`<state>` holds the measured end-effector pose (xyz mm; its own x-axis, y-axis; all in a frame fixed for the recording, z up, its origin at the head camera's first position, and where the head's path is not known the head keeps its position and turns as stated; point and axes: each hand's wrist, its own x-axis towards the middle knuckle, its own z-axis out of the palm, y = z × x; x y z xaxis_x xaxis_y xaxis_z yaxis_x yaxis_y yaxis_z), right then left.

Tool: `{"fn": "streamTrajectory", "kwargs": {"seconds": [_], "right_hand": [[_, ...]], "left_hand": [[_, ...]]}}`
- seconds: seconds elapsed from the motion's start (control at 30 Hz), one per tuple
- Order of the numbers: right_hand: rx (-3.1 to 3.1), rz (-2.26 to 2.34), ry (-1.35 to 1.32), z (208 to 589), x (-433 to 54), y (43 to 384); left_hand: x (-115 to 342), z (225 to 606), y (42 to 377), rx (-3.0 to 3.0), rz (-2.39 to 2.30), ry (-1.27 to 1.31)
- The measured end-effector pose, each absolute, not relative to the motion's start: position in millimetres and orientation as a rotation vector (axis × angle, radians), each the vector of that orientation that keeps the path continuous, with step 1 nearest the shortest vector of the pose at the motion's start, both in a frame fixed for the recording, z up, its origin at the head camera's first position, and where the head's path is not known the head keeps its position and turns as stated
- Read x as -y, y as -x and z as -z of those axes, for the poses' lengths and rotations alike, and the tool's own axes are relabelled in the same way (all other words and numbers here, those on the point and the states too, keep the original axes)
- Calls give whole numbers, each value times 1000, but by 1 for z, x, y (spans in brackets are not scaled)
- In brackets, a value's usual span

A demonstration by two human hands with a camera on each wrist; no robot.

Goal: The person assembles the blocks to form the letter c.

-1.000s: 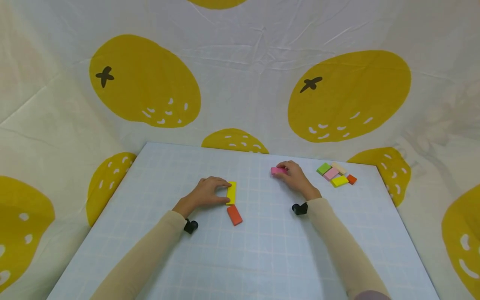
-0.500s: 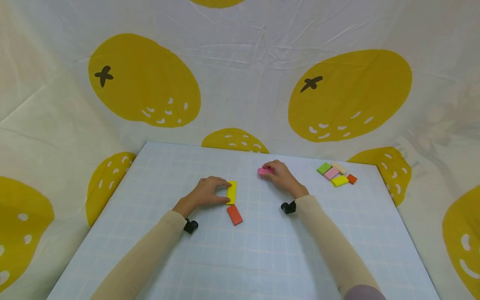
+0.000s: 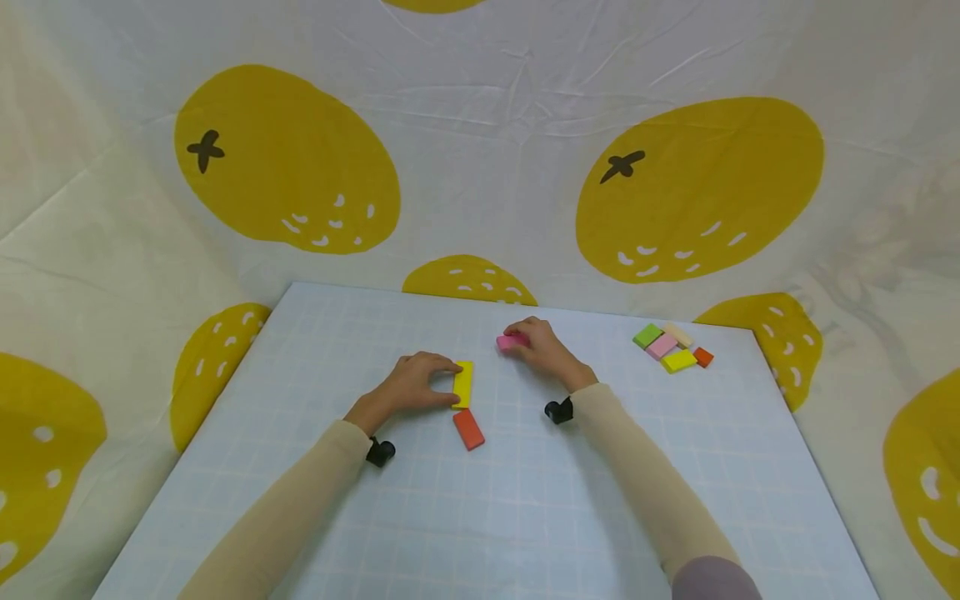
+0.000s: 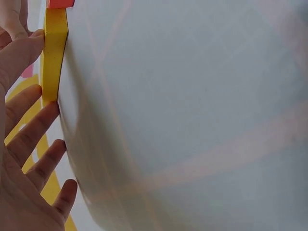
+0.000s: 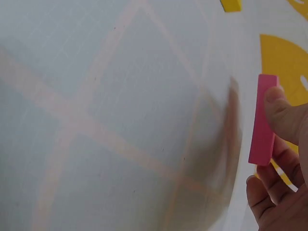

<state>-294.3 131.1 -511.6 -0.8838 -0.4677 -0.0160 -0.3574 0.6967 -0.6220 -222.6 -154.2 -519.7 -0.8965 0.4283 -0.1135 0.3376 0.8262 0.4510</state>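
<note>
A flat yellow block [image 3: 462, 385] lies on the table left of centre, its long side pointing away from me. My left hand [image 3: 408, 385] spans it, thumb at the near end and fingers at the far end; in the left wrist view the thumb [image 4: 36, 41] touches its side. Just in front of it a red-orange block [image 3: 469, 430] lies at a slant, corner close to the yellow one. Farther back, my right hand [image 3: 543, 350] pinches a pink block [image 5: 263, 120] between thumb and fingers. A shadow beneath shows this block held over the table.
At the back right lie several blocks close together: a green block [image 3: 648, 336], a light pink block [image 3: 662, 347], a cream block [image 3: 678, 335], a yellow block and a small red block [image 3: 703, 357]. A fruit-printed cloth [image 3: 480, 167] rises behind the table's far edge.
My right hand has moved left with the pink block, toward the far side of the yellow block. The left hand and the blocks on the table have stayed in place.
</note>
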Motion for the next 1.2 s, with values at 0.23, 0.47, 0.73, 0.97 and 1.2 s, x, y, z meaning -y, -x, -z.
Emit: {"fn": "streamTrajectory", "kwargs": {"seconds": [0.23,0.47,0.73,0.97,1.2], "right_hand": [[-2708,925,698,513,-116,294],[-2717,903,758,515,-107,291],[-2702,915,767,516,-97,290],[-2699,888,817,521,-87,290],[-2696,904,799,524,-81,289]], "left_hand": [[156,523,224,-2798,-633,-605],[157,523,224,-2804,-636,-623],[157,521,223,-2796,-652,-617],[157,519,220,-2808,-693,-647],[157,517,219,-2816,-684,-653]]}}
